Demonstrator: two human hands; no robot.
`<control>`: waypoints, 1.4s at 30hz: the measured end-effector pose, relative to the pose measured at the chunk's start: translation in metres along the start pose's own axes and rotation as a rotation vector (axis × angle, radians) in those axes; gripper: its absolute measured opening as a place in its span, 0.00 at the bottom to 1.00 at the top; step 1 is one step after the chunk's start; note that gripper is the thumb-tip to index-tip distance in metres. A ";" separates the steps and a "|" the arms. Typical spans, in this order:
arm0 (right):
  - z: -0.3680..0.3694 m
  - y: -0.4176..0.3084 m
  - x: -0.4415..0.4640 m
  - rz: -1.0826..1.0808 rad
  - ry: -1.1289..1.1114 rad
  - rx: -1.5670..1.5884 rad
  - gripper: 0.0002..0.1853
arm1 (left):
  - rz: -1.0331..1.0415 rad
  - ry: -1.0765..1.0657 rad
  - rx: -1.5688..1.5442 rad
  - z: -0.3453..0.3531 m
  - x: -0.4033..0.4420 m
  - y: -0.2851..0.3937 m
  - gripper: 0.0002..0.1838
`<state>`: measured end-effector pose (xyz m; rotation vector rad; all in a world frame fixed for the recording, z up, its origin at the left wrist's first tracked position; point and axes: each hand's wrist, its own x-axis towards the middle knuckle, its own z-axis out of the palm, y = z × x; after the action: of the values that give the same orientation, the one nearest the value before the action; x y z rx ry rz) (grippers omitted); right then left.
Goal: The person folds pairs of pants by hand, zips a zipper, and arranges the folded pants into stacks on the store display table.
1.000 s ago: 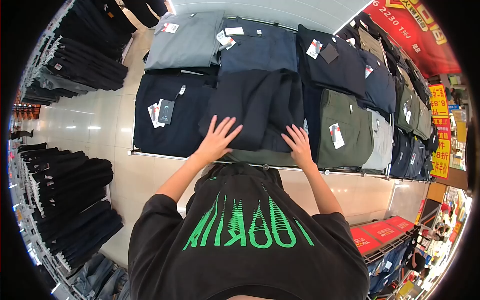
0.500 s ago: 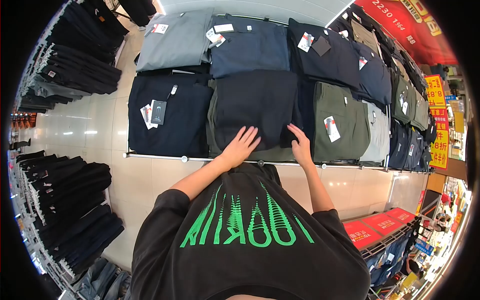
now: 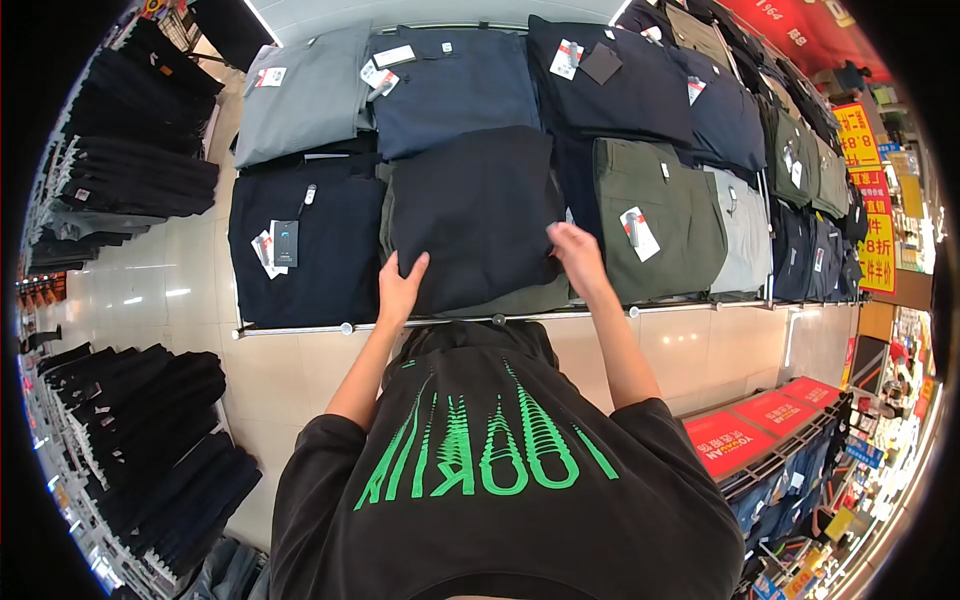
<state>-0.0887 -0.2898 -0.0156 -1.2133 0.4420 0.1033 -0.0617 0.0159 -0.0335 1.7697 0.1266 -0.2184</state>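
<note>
A pair of folded black trousers [image 3: 475, 215] lies at the front middle of the display rack, slightly skewed, on top of green folded trousers [image 3: 535, 299]. At its lower left edge is my left hand [image 3: 400, 288], thumb over the cloth and the other fingers along the side, partly hidden. My right hand [image 3: 578, 260] pinches the right edge with bent fingers. To the left sit navy folded trousers [image 3: 335, 235] with tags; on the right are olive folded trousers [image 3: 655, 215] with a red and white tag.
A metal rail [image 3: 420, 322] runs along the rack's front edge. Behind are grey trousers [image 3: 305, 105] and blue trousers [image 3: 455, 85]. Dark trousers hang on racks [image 3: 140, 430] at the left. A rack with red signs [image 3: 765, 425] stands at the lower right.
My left hand has gone from lying flat on the black trousers to their left edge. My right hand now grips the right edge. The trousers have turned slightly, and the view has shifted.
</note>
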 end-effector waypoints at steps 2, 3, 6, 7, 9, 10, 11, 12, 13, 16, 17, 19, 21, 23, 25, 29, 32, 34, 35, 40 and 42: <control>-0.013 -0.017 -0.001 -0.106 -0.020 -0.020 0.11 | -0.082 -0.001 -0.172 0.002 0.001 0.018 0.17; -0.015 -0.029 -0.002 -0.133 0.079 -0.243 0.11 | -0.208 -0.019 -0.269 0.000 0.006 0.012 0.18; -0.029 -0.007 0.003 -0.161 0.184 -0.592 0.20 | -0.313 -0.023 -0.469 0.009 0.008 -0.001 0.24; -0.030 0.002 0.005 -0.115 0.211 -0.584 0.23 | -0.325 -0.013 -0.421 0.012 0.005 -0.001 0.25; -0.024 0.016 0.004 -0.124 0.236 -0.808 0.36 | -0.341 -0.051 -0.358 0.015 0.004 0.002 0.28; -0.014 0.018 0.002 -0.120 0.240 -0.776 0.38 | -0.344 -0.098 -0.342 0.017 0.006 0.005 0.28; -0.006 0.019 0.002 -0.117 0.242 -0.744 0.40 | -0.345 -0.142 -0.325 0.018 0.007 0.008 0.29; 0.000 0.024 0.004 -0.184 0.299 -0.773 0.40 | -0.327 -0.130 -0.301 0.022 0.008 0.010 0.27; -0.002 0.023 0.009 -0.110 0.233 -0.771 0.38 | -0.351 -0.128 -0.317 0.024 0.010 0.012 0.27; -0.014 0.017 0.022 0.037 0.156 -0.850 0.31 | -0.421 -0.160 -0.399 0.022 0.014 0.025 0.28; -0.019 0.016 0.024 -0.067 0.213 -1.128 0.30 | -0.437 -0.184 -0.431 0.021 0.016 0.027 0.28; -0.031 0.024 0.036 -0.120 0.132 -0.835 0.35 | -0.472 -0.234 -0.492 0.017 0.018 0.030 0.28; -0.023 0.022 0.032 0.004 0.187 -0.689 0.40 | -0.416 -0.206 -0.435 0.020 0.021 0.020 0.28; -0.009 0.012 0.030 0.054 0.177 -0.646 0.44 | -0.310 -0.175 -0.344 0.022 0.025 0.021 0.28; 0.006 0.003 0.025 0.042 0.111 -0.705 0.48 | -0.167 -0.149 -0.218 0.022 0.026 0.028 0.27; 0.038 -0.054 0.002 -0.086 0.006 -0.809 0.45 | 0.027 -0.069 0.381 0.014 0.016 0.086 0.32; 0.050 -0.091 -0.032 -0.177 -0.086 -0.496 0.42 | -0.088 -0.183 0.025 -0.010 0.009 0.112 0.32; 0.065 -0.139 -0.064 0.032 -0.159 -0.161 0.40 | -0.340 -0.275 -0.289 -0.029 -0.002 0.154 0.30; 0.058 -0.154 -0.069 0.210 -0.188 -0.041 0.36 | -0.423 -0.334 -0.377 -0.041 -0.003 0.168 0.30; 0.036 -0.146 -0.012 0.385 -0.039 0.422 0.25 | -0.751 -0.565 -1.467 -0.060 0.047 0.145 0.21; 0.033 -0.129 0.023 0.485 -0.037 0.738 0.30 | -0.804 -0.440 -1.485 -0.044 0.088 0.110 0.24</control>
<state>-0.0185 -0.3093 0.0985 -0.3644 0.6623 0.3444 0.0501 0.0334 0.0614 0.1038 0.5183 -0.8236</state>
